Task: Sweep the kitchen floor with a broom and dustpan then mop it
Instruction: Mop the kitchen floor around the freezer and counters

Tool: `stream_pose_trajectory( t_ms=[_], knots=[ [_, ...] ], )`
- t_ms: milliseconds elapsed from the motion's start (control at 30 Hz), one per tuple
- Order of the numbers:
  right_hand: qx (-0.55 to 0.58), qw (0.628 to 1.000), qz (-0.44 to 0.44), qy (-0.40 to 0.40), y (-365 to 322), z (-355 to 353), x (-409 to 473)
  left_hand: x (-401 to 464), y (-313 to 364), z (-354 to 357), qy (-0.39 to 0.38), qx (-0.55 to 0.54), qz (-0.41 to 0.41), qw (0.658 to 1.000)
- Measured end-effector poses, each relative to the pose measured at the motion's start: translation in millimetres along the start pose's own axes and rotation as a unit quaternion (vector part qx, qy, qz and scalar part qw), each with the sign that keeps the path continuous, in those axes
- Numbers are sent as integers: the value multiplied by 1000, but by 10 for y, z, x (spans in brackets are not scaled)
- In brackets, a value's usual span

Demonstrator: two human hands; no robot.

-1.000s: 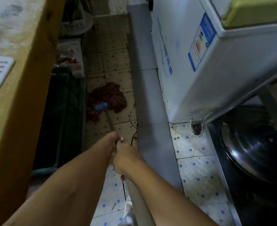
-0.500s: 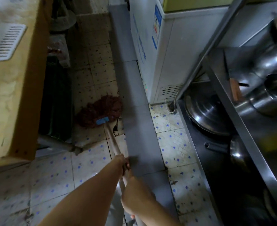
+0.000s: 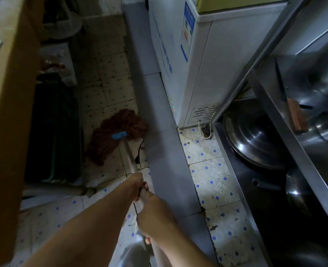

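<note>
Since the frame half a second back, your view has swung a little left and closer: the wooden counter (image 3: 7,116) on your left fills more of the picture, and the mop head lies a bit further up the floor, now touching the edge of the grey strip.

You hold the mop with both hands. Your left hand (image 3: 135,186) is wrapped around the pale metal handle (image 3: 128,157) higher up the shaft; your right hand (image 3: 155,222) is clamped on it just below, nearer your body. The 2 hands sit close together, almost touching.

The mop's long axis runs from the bottom centre of the view up and slightly left, away from you. At its far end a blue plastic clamp (image 3: 119,135) joins the handle to the dark red stringy mop head (image 3: 118,133), which lies spread on the floor.

The floor (image 3: 207,170) is pale tile with small blue squares, grimy and speckled further away. A long grey strip (image 3: 159,141) runs along it. A white chest freezer (image 3: 196,74) stands to the right, beside a stainless steel shelf rack (image 3: 275,132) holding large metal pans (image 3: 255,139).
</note>
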State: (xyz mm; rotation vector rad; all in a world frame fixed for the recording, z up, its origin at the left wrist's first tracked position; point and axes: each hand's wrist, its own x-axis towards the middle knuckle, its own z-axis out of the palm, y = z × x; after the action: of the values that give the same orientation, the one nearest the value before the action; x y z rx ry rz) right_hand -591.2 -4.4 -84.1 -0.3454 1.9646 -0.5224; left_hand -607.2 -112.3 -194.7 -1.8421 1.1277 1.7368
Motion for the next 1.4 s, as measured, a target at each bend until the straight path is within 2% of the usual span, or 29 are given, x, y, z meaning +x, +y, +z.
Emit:
stream_pose_trajectory(
  t_ms=[267, 400, 500, 633, 800, 1000, 1100, 1267, 1400],
  knots=[
    [37, 999, -6, 37, -817, -421, 1392, 840, 1457, -212, 20, 16, 52, 998],
    [45, 999, -10, 29, -1119, -607, 1952, 1135, 2043, -225, 43, 17, 95, 994],
    [47, 999, -3, 26, -1222, -706, 2179, 1205, 2281, -199, 46, 35, 118, 991],
    [45, 999, -1, 27, -1209, -701, 2168, 1120, 2289, -189, 30, 31, 104, 994],
    [53, 998, 8, 41, -966, -623, 1705, 856, 1887, -77, 20, 42, 67, 997],
    [44, 999, 17, 25, -333, -367, 657, 335, 842, 95, 10, 119, 73, 990],
    [51, 998, 33, 12, -33, -138, 137, -48, 273, 122, 11, 72, 56, 996],
    [16, 1000, 24, 9, 460, 262, -541, -455, -645, 191, 20, 51, 25, 998],
    [38, 997, 68, 15, 826, 402, -1122, -869, -1230, 335, 0, 32, 55, 998]
  ],
)
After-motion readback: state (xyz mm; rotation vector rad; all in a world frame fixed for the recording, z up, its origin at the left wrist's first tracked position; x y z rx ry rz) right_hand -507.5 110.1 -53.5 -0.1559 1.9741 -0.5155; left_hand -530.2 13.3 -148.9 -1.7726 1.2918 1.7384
